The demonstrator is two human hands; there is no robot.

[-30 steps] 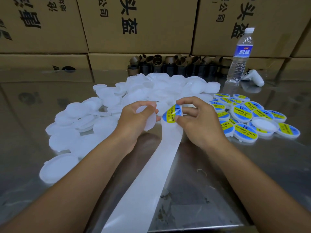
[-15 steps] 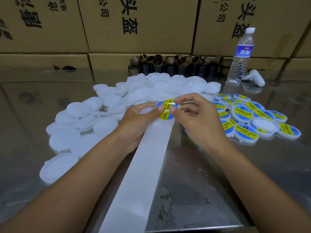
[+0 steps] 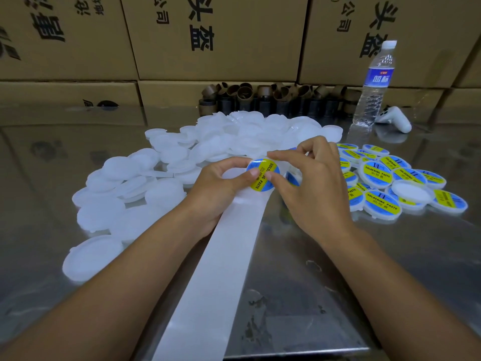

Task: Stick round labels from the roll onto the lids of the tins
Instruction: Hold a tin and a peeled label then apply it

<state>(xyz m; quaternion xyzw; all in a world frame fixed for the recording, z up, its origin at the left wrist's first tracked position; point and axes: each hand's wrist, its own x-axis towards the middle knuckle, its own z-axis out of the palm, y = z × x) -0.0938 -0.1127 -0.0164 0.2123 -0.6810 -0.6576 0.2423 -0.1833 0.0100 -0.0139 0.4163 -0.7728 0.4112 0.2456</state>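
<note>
My left hand (image 3: 221, 185) holds a white lid (image 3: 233, 173) above the table, thumb resting on the round blue and yellow label (image 3: 263, 173) that lies on it. My right hand (image 3: 312, 186) presses the same label with thumb and forefinger. A white backing strip (image 3: 221, 269) runs from under my hands towards me; another blue label (image 3: 292, 178) shows on it beneath my right hand. A heap of plain white lids (image 3: 182, 162) spreads to the left and behind. Labelled lids (image 3: 382, 201) are piled to the right.
The table is shiny metal (image 3: 390, 269) with its near edge at the bottom. A water bottle (image 3: 374, 84) and a white controller (image 3: 395, 121) stand at the back right. Brown cardboard cores (image 3: 273, 100) line the back, in front of stacked cardboard boxes (image 3: 216, 37).
The label was peeled off the strip by my right hand, carried left and laid onto the lid in my left hand; both hands rose slightly and now press it flat.
</note>
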